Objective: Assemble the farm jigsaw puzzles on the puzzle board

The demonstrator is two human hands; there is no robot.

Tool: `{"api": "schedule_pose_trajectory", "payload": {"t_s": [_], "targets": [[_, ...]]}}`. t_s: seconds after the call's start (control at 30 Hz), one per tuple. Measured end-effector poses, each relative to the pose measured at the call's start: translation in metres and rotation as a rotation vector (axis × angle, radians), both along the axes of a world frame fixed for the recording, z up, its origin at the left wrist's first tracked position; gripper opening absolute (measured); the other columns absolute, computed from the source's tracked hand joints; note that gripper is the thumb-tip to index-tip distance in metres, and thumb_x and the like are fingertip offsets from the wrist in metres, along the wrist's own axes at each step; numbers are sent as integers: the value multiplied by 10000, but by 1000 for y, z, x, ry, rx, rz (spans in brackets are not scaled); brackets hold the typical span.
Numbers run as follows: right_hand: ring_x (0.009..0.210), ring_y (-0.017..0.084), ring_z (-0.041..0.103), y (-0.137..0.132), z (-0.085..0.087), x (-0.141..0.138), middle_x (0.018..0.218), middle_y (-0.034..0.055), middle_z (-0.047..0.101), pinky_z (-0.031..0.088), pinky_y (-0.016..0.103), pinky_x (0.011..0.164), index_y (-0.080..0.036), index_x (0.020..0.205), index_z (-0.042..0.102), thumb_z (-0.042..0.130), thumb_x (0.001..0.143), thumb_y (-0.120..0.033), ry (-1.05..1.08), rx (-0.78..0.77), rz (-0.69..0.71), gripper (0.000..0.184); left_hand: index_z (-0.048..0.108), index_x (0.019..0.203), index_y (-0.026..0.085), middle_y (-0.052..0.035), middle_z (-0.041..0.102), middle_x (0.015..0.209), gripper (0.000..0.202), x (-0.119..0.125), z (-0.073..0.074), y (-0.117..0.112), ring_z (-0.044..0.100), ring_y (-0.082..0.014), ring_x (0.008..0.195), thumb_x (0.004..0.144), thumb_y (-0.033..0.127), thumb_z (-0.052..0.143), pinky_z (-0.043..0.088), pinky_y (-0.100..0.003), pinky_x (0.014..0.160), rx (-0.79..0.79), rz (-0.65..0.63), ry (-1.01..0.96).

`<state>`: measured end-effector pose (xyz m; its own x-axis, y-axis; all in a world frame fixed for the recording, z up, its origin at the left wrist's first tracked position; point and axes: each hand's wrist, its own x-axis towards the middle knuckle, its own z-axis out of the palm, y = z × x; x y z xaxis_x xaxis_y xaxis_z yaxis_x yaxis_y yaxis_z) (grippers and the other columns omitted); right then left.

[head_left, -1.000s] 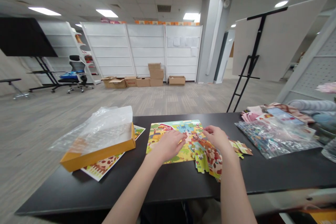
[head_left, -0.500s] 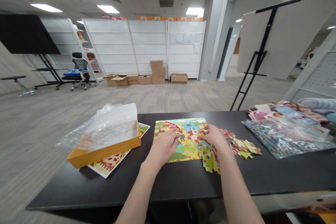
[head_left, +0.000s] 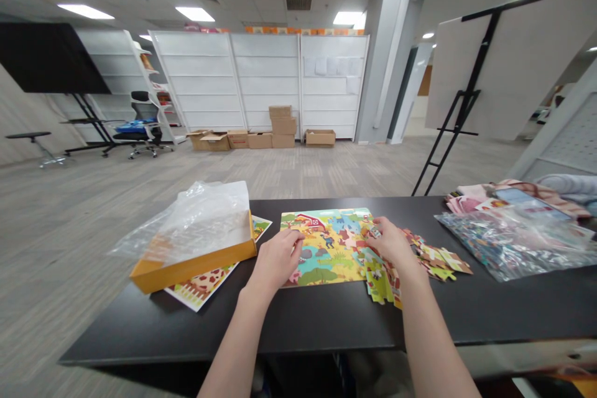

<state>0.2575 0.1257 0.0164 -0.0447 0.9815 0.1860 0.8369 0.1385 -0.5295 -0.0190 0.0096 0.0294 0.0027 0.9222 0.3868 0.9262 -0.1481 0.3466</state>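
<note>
A jigsaw puzzle with a farm scene and a red barn [head_left: 326,247] lies on the black table [head_left: 326,326], partly assembled. My left hand [head_left: 277,258] rests at its left edge, fingers curled down on the picture. My right hand [head_left: 390,244] sits on its right edge, fingertips among the pieces there. Loose jigsaw pieces [head_left: 441,259] spread out to the right of that hand. More pieces [head_left: 380,283] lie in a heap below it. Whether either hand holds a small piece is hidden by the fingers.
To the left, a yellow box lid [head_left: 193,270] holds crumpled clear plastic [head_left: 205,221] and sits on a printed picture sheet [head_left: 200,289]. A clear bag of pieces [head_left: 513,242] and folded fabric [head_left: 513,189] lie at right. Cardboard boxes [head_left: 280,130] stand far off.
My left hand has drawn back leftward to the board's edge, uncovering more of the picture. My right hand stays near the right edge. The whole view has shifted slightly.
</note>
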Motion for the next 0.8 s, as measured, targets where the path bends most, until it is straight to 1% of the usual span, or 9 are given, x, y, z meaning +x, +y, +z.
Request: {"api": "schedule_pose_trajectory", "payload": {"t_s": [0.1, 0.2, 0.23, 0.3, 0.4, 0.47, 0.53, 0.67, 0.8], "targets": [[854, 254, 699, -4, 6, -6, 961, 106, 732, 506, 359, 762, -172, 1066, 639, 648, 799, -335, 275, 8, 65, 313, 701, 1010, 244, -25, 744, 1049, 195, 4, -3, 1, 693, -205, 965, 952, 243, 515, 536, -302, 820, 1, -7, -68], [834, 237, 714, -11, 12, -19, 969, 87, 726, 540, 345, 723, -186, 1123, 568, 673, 785, -440, 666, -105, 221, 435, 709, 992, 244, -17, 755, 1000, 174, 15, -6, 5, 700, -194, 915, 920, 249, 551, 553, -295, 788, -7, -53, -240], [827, 230, 718, -14, 14, -24, 969, 74, 722, 549, 335, 708, -199, 1155, 537, 699, 764, -459, 762, -159, 281, 497, 709, 1002, 240, -19, 758, 990, 170, 20, -7, 7, 705, -190, 896, 907, 257, 570, 562, -292, 769, -16, -84, -323], [773, 209, 718, -22, 18, -35, 906, 33, 708, 560, 323, 683, -224, 1191, 494, 739, 728, -476, 853, -254, 364, 581, 699, 1042, 222, -32, 761, 983, 192, 31, -8, 11, 716, -187, 868, 884, 286, 611, 583, -289, 739, -44, -149, -514], [699, 174, 695, -33, 22, -50, 784, -21, 676, 575, 332, 703, -244, 1196, 469, 752, 730, -496, 902, -322, 443, 601, 669, 1067, 182, -62, 759, 960, 227, 46, -8, 17, 728, -190, 875, 866, 284, 642, 607, -303, 766, -83, -217, -772], [686, 166, 682, -36, 23, -58, 757, -19, 681, 580, 341, 718, -243, 1137, 487, 745, 738, -533, 936, -328, 462, 557, 657, 1037, 170, -73, 756, 952, 191, 52, -8, 21, 731, -187, 881, 864, 249, 644, 615, -318, 796, -86, -241, -885], [678, 171, 675, -36, 22, -63, 751, -2, 693, 581, 342, 697, -233, 1030, 516, 755, 707, -590, 967, -309, 426, 537, 652, 991, 167, -76, 755, 946, 143, 53, -9, 25, 736, -186, 864, 859, 219, 646, 621, -324, 789, -75, -236, -948], [614, 157, 630, -30, 18, -68, 703, 17, 672, 537, 289, 584, -199, 808, 564, 783, 626, -658, 929, -224, 349, 540, 651, 956, 167, -74, 753, 936, 108, 46, -10, 31, 739, -186, 851, 849, 167, 634, 617, -320, 784, -6, -141, -955], [539, 153, 580, -26, 12, -70, 584, 3, 619, 447, 264, 502, -195, 733, 586, 767, 647, -625, 737, -172, 347, 475, 659, 952, 182, -63, 744, 956, 112, 37, -15, 33, 723, -171, 808, 868, 158, 588, 606, -299, 725, 80, -16, -803]]}}
